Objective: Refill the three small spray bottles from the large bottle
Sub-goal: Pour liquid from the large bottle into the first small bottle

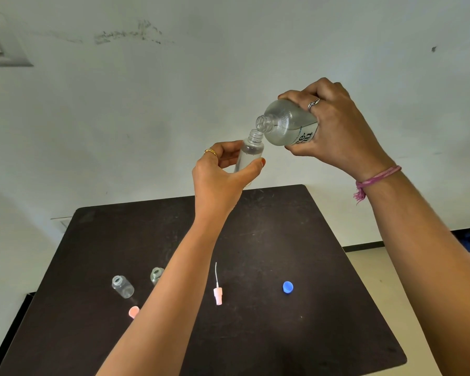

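The right hand (pixel 334 126) is wrapping its fingers and thumb firmly around the large clear plastic bottle with a white printed label (pixel 288 123), holding it tipped almost on its side above the table, its open threaded mouth pointing down and to the left; the left hand (pixel 223 172) is pinching a small clear plastic spray bottle (pixel 250 153) between thumb and curled fingers, keeping it nearly upright, its uncapped threaded neck sitting just beneath the large bottle's mouth, the two rims touching or very nearly so; clear liquid is lying in the lower side of the large bottle, and the small one is looking partly filled; dark lettering is showing on the label, but the fingers are covering most of it and it cannot be read; a silver ring is sitting on a right finger, a gold ring on a left finger, and a pink thread band (pixel 377 177) is circling the right wrist; below, on the dark matte square table (pixel 323 335), two more small clear open bottles (pixel 122 286) (pixel 156 275) are standing near the left forearm; a pink spray pump with a white dip tube (pixel 217 290) is lying flat between the arms; a pink cap (pixel 133 312) is peeking out beside the left forearm; a blue screw cap (pixel 287 287) is resting well apart to the right.
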Tool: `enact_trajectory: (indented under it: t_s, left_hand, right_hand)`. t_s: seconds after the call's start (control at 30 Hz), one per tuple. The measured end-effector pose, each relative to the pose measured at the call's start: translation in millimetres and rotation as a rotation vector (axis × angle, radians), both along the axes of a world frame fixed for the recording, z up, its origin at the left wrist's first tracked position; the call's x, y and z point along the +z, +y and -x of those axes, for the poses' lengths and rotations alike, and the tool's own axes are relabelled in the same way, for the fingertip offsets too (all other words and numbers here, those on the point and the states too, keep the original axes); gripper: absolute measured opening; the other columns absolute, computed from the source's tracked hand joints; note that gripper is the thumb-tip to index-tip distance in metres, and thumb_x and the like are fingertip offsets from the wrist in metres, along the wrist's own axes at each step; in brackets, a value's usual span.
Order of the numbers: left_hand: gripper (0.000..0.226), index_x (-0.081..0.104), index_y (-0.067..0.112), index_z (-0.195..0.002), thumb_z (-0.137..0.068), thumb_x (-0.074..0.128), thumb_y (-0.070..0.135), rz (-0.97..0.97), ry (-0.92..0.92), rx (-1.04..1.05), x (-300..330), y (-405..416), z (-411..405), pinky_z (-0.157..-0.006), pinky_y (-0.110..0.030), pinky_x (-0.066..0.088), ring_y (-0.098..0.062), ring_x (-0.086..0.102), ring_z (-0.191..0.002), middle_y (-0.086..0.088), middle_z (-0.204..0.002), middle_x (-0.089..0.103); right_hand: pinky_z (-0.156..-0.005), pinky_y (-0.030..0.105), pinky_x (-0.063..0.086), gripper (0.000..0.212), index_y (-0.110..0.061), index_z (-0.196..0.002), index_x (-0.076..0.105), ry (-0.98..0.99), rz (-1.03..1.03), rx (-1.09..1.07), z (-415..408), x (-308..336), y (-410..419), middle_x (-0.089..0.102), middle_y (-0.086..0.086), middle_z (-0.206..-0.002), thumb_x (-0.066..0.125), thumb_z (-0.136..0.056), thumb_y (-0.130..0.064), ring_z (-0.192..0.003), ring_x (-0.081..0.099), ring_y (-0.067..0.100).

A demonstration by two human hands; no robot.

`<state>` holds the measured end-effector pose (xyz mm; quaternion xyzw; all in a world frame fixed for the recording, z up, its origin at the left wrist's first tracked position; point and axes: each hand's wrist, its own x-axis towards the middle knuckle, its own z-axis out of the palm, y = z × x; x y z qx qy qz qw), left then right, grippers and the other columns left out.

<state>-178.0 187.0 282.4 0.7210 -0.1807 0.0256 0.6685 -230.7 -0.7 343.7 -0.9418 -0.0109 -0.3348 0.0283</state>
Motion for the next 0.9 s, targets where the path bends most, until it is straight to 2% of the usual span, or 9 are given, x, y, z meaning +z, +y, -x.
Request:
enact_trajectory:
  t_s: [0.17,0.7,0.9]
  left_hand:
    - [0.035,0.061,0.031,-0.098,-0.072,0.085,0.029,0.0,-0.005,-0.002,0.5,0.5,0.3,-0.083,-0.022,0.056,-0.005,0.066,-0.094,0.012,-0.099,0.069]
    - [0.034,0.06,0.036,-0.093,-0.071,0.086,0.028,0.02,-0.009,-0.01,-1.0,0.1,1.3,-0.086,-0.029,0.057,-0.007,0.066,-0.093,0.01,-0.098,0.07]
    - [0.034,0.06,0.036,-0.093,-0.071,0.086,0.028,0.021,-0.015,-0.012,-1.3,0.2,1.1,-0.084,-0.025,0.057,-0.005,0.066,-0.093,0.014,-0.096,0.069]
  right_hand:
    - [-0.082,0.037,0.05,0.069,-0.023,-0.131,0.056,0.002,-0.002,-0.001,0.1,0.4,0.1,0.051,0.008,-0.112,0.083,-0.067,-0.022,-0.107,0.047,0.025]
    - [-0.083,0.037,0.049,0.068,-0.023,-0.13,0.057,0.0,-0.013,0.012,1.7,-0.5,0.9,0.052,0.008,-0.112,0.082,-0.067,-0.02,-0.106,0.047,0.025]
    - [-0.084,0.038,0.05,0.069,-0.023,-0.13,0.057,0.0,-0.007,0.011,2.4,0.0,0.7,0.052,0.009,-0.112,0.082,-0.067,-0.02,-0.106,0.047,0.026]
